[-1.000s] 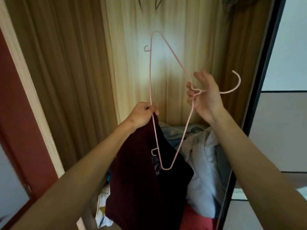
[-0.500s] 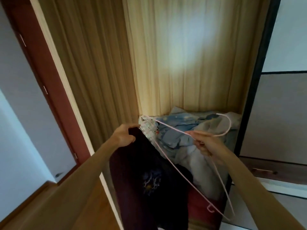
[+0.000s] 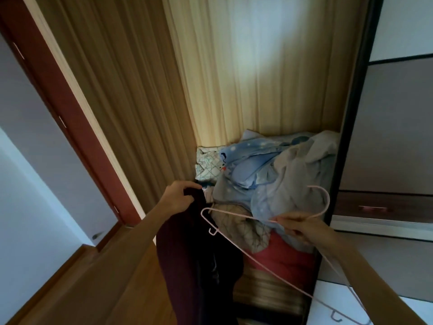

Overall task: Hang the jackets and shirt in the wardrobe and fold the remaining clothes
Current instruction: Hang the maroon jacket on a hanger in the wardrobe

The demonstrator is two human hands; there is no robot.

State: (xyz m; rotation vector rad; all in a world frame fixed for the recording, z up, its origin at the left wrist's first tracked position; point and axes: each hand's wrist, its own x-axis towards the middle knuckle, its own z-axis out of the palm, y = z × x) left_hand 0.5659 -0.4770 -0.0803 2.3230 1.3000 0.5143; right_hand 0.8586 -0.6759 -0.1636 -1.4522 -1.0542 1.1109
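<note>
Dark maroon garment [image 3: 187,266]: hangs limp in front of the open wardrobe [image 3: 246,78], pinched at its top edge by your left hand [image 3: 178,198], fingers closed on the fabric. Rest of it drops down past the lower frame edge. Can't tell if it's a jacket or shirt.

Your right hand [image 3: 297,225] grips the pink wire hanger [image 3: 236,240] at the neck, just below the hook. Hook curves up to the right; the frame slants down across the garment's right side. One small notch hook of the hanger lies over the dark fabric.

Wardrobe floor behind: heap of crumpled clothes [image 3: 269,174], blue spotted and grey pieces on top, a red one [image 3: 281,254] beneath, a white patterned piece [image 3: 207,164] at the back left corner. The heap fills the lower wardrobe right behind the hanger. Dark sliding door frame [image 3: 351,113] to the right, red door frame [image 3: 58,95] to the left.
</note>
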